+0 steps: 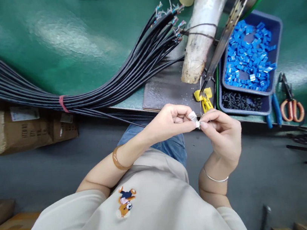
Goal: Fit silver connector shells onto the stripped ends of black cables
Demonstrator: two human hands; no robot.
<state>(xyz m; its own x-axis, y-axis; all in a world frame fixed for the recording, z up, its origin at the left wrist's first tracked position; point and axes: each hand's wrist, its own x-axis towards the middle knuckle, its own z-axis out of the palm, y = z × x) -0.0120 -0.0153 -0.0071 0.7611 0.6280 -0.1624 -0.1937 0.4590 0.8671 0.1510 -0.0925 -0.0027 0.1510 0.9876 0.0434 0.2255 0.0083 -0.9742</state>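
My left hand (175, 119) is closed in a pinch on a small white piece (192, 116) just in front of the bench edge. Its exact kind is too small to make out. My right hand (220, 130) is closed too, its thumb and finger pressed together against the lower white end. What lies inside that pinch is mostly hidden. Right behind the fingertips is a yellow hand tool (205, 102) at the bench edge. A bundle of black cables (104, 91), tied with a red band (63, 104), runs in from the left, its stripped ends showing thin coloured wires.
A blue-grey bin of blue connectors (248, 56) overlaps one of small black parts (241, 100) at the right. Orange-handled pliers (292, 109) lie beside them. A plastic-wrapped tube (201, 28) juts over a dark mat (164, 90). Cardboard boxes (32, 126) stand at the left.
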